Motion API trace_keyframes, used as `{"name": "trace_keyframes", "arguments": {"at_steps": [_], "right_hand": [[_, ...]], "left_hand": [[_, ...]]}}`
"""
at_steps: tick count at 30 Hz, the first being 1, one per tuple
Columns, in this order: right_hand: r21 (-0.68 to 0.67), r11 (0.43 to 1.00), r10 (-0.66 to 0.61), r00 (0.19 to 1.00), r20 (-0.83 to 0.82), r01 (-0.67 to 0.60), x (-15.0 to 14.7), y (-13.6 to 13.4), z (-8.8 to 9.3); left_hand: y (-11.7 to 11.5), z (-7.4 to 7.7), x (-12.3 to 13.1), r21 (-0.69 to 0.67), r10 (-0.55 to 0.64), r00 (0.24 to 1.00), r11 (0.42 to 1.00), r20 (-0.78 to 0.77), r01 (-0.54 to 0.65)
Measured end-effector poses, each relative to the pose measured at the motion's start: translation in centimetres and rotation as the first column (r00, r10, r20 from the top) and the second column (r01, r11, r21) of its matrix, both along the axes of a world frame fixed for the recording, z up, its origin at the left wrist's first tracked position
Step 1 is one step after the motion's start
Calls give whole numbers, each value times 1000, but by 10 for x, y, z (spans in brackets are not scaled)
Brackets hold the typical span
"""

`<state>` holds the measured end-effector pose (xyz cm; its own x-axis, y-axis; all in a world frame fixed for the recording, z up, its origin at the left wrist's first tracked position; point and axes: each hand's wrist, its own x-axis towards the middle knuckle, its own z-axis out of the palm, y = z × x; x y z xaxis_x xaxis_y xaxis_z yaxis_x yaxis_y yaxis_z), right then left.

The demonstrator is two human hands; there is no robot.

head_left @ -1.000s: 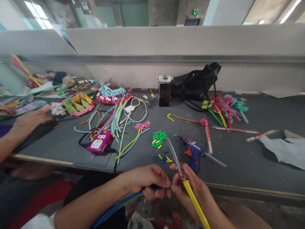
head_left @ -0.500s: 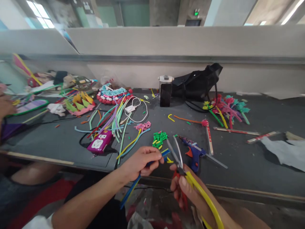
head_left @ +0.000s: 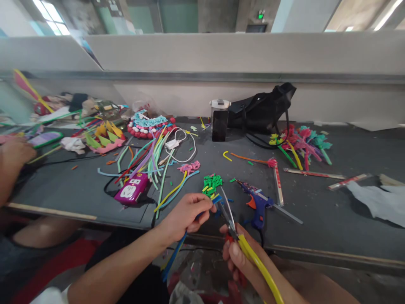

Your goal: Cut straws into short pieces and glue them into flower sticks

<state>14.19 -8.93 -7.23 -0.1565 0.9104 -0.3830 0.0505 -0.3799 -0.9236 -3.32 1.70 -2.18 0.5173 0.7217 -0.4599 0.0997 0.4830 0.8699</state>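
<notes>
My left hand (head_left: 189,213) is closed round a bundle of blue and yellow pipe cleaners (head_left: 175,255); their short ends stick out past the fingertips and the long tails hang below the table edge. Scissors (head_left: 260,264) with yellow and red handles are gripped in my right hand (head_left: 242,257). Their blades are slightly apart, close to the bundle's short ends. Just beyond my left fingers lies a heap of short green and yellow pieces (head_left: 212,183). Small blue bits lie on the table near the blades, partly hidden by them.
A blue glue gun (head_left: 261,210) lies right of the scissors. Left are a purple power strip (head_left: 132,190) and loose pipe cleaners (head_left: 153,158). Behind stand a cup (head_left: 220,104), phone (head_left: 220,126) and black bag (head_left: 262,109). Another person's hand (head_left: 17,152) is at far left.
The scissors have moved left to the bundle's ends, and their blades have drawn closer together. Blue bits now lie scattered near the blades. The other person's hand has shifted at the left.
</notes>
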Motion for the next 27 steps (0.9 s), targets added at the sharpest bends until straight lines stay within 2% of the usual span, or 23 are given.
{"name": "trace_keyframes", "arguments": {"at_steps": [3,8,14,21,27], "right_hand": [[24,1000,-7,1000,23,6,1,-2,-1],[109,991,-88,993,74,80,0,-6,2],[143,987,-85,990,114,68,-6,-7,16],[187,981,-81,977,197,44,-9,0,8],[185,979,-112,984,138,86,-9,8,13]], "left_hand": [[-1,-1,1,-16,-46,999,999,-3,45],[-4,-3,3,-39,-126,992,991,-17,125],[-4,-5,4,-61,-141,989,988,-42,139],[-4,-7,5,-50,-136,989,990,-52,134],[-2,-9,6,-55,-124,990,991,-70,120]]}}
